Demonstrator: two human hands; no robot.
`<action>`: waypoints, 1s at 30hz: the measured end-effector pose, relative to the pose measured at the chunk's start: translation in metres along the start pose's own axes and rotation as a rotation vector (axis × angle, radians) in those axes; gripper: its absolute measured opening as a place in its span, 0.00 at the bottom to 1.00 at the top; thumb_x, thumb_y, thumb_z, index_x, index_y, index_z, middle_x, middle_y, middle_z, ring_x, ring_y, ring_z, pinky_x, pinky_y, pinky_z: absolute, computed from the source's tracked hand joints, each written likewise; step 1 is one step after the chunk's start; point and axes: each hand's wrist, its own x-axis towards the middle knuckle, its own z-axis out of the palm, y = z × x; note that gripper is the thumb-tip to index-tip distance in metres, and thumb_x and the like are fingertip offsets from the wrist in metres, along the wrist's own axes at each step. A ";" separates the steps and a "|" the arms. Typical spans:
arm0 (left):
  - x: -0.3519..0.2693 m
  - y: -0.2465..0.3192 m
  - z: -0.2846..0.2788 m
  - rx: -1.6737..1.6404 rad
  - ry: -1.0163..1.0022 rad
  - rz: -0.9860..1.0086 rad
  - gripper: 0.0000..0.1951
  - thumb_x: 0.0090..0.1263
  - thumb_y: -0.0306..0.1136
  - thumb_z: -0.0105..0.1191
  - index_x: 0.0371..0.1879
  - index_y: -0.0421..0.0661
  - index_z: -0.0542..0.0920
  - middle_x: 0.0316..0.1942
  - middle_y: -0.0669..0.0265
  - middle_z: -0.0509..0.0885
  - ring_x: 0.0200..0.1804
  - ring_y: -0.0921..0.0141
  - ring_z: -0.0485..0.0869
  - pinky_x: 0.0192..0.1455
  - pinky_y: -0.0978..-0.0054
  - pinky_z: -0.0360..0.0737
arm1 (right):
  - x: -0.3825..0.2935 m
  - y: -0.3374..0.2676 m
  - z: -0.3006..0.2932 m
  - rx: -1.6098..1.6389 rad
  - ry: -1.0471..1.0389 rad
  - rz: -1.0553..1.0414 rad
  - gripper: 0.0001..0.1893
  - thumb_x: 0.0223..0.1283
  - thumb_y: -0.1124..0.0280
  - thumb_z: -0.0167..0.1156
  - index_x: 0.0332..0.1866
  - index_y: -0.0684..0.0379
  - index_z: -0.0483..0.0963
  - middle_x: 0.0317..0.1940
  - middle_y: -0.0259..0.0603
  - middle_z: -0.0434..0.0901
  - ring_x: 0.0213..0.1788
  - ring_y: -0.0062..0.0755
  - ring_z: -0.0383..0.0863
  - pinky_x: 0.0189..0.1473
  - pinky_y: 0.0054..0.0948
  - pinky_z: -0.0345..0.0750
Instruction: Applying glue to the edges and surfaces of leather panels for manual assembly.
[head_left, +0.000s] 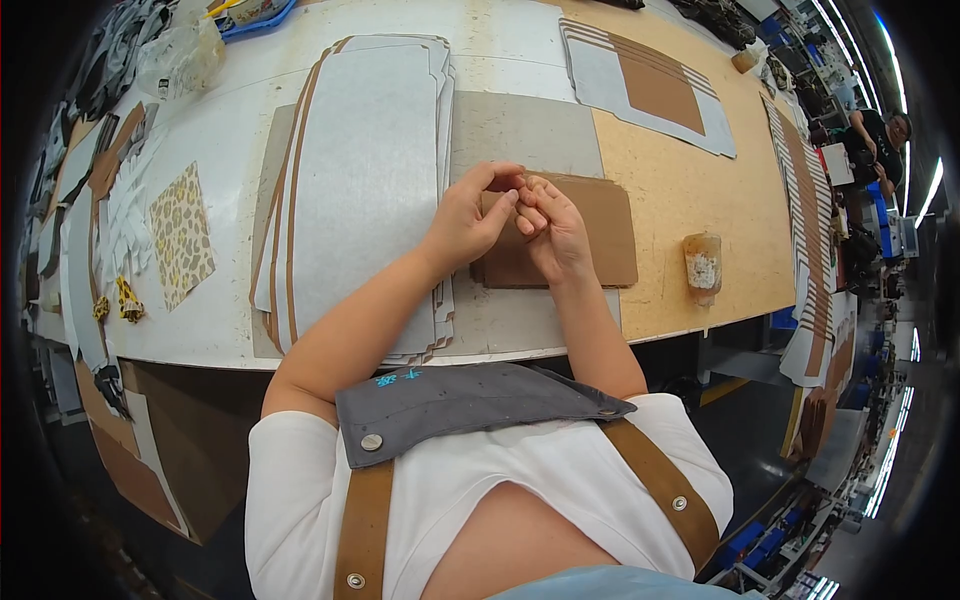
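Note:
My left hand (480, 214) and my right hand (556, 229) meet at the fingertips above a stack of brown rectangular sheets (592, 232). The left thumb and fingers curve towards the bent right fingers. Whether something small is pinched between them is hidden. Under my left forearm lies a tall pile of large white-faced panels (367, 150) with brown edges, slightly fanned at its left side. Both the pile and the brown stack rest on a grey board (532, 127).
Right of the brown stack stands a stained plastic container (703, 264). Striped white-and-brown panels (652, 82) overlap at the back right. Leopard-print material (183, 236) and white strips (131, 210) lie left. A clear plastic bag (180, 60) sits further back. A person (874, 150) is far right.

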 end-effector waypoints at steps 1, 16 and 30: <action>0.000 -0.001 0.000 -0.004 0.001 -0.010 0.14 0.63 0.22 0.49 0.48 0.39 0.73 0.39 0.61 0.81 0.45 0.69 0.79 0.52 0.73 0.73 | 0.000 0.000 0.001 -0.010 0.015 0.004 0.06 0.67 0.70 0.46 0.37 0.61 0.67 0.26 0.30 0.67 0.20 0.14 0.63 0.26 0.18 0.69; -0.002 -0.001 0.002 0.035 -0.112 -0.001 0.12 0.64 0.24 0.50 0.47 0.38 0.74 0.41 0.60 0.77 0.46 0.70 0.77 0.50 0.75 0.73 | -0.002 0.009 0.004 -0.088 0.182 0.042 0.17 0.68 0.57 0.46 0.28 0.58 0.68 0.12 0.28 0.60 0.08 0.15 0.60 0.13 0.20 0.71; -0.005 0.004 0.004 -0.482 -0.073 -0.255 0.15 0.74 0.33 0.38 0.51 0.39 0.74 0.47 0.61 0.79 0.39 0.71 0.80 0.44 0.78 0.78 | -0.009 0.017 0.017 -0.112 0.048 -0.053 0.18 0.70 0.56 0.41 0.36 0.61 0.70 0.12 0.33 0.67 0.07 0.16 0.60 0.09 0.16 0.65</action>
